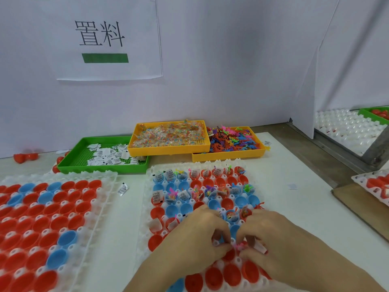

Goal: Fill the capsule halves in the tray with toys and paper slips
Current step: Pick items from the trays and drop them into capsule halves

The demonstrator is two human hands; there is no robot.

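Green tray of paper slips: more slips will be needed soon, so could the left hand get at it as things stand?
Probably yes: nothing stands between the left hand and the green tray, whose top is open. The hand seems busy pinching something.

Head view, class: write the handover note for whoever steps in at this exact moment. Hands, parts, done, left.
Left hand and right hand: together over the near middle of the working tray, fingers curled, pinching a pink toy and a paper slip.
Supplies at the back: slips in the green tray, packets in the yellow tray, figures in the second yellow tray.
Done: some far-row capsule halves hold toys and slips.
Left: empty rows between, the near rows, and the whole left tray.
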